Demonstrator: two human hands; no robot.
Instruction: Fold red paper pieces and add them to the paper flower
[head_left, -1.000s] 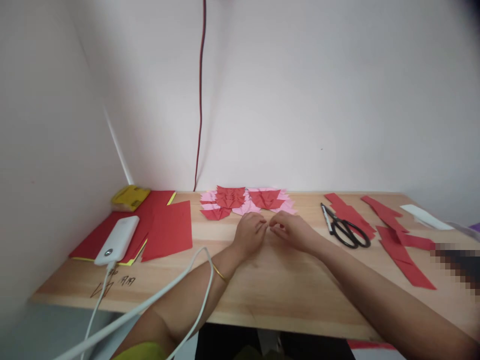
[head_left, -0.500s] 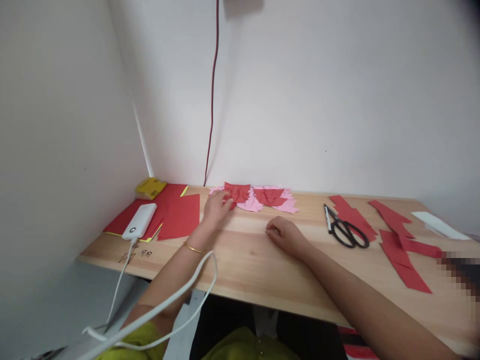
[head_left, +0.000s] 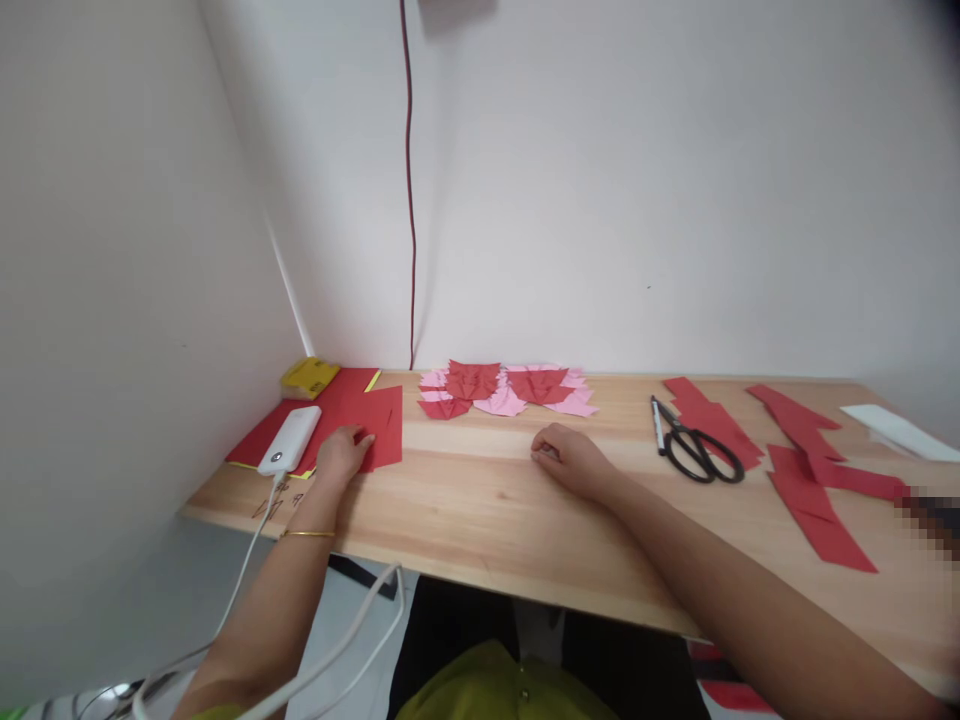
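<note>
My left hand [head_left: 343, 455] rests over a red paper sheet [head_left: 386, 440] at the left of the table, its fingers bent but apart from the thumb. I see nothing held in it. Farther right, my right hand [head_left: 566, 455] lies on the bare wood with its fingers loosely curled in, and nothing shows between them. Behind the hands, against the wall, lie red and pink paper cut-outs [head_left: 499, 402] with jagged edges, partly overlapping and creased.
Beside my left hand sit a white power bank [head_left: 294, 437] with a cable and a yellow packet [head_left: 310, 379]. At right lie black-handled scissors [head_left: 705, 457], a pen [head_left: 658, 427], red paper scraps [head_left: 821, 520] and a white strip [head_left: 900, 432]. A cord [head_left: 410, 200] hangs down the wall.
My left hand has moved left and nearer, from the red and pink cut-outs to the red sheet. The cut-outs stay behind. My right hand keeps its place.
</note>
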